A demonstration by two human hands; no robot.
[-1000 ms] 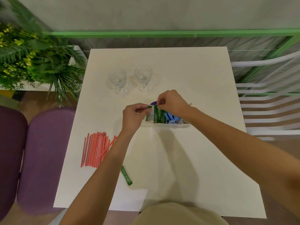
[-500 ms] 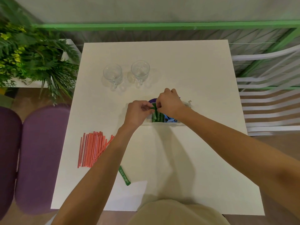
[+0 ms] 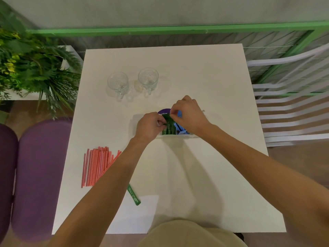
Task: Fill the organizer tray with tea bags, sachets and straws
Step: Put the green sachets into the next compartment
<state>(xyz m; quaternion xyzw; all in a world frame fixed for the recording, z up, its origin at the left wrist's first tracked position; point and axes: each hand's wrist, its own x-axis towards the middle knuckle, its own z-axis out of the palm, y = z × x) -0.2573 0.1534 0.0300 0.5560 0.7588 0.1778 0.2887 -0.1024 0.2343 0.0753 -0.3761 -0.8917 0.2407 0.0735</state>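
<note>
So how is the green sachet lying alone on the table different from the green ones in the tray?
The lone sachet lies flat on the table near its front edge; the tray sachets stand together in the organizer tray. Nothing touches the lone sachet; the left hand and right hand both pinch the tray sachets. The lone sachet shows whole; the tray sachets are partly hidden. Both are green sticks with pale print.
</note>
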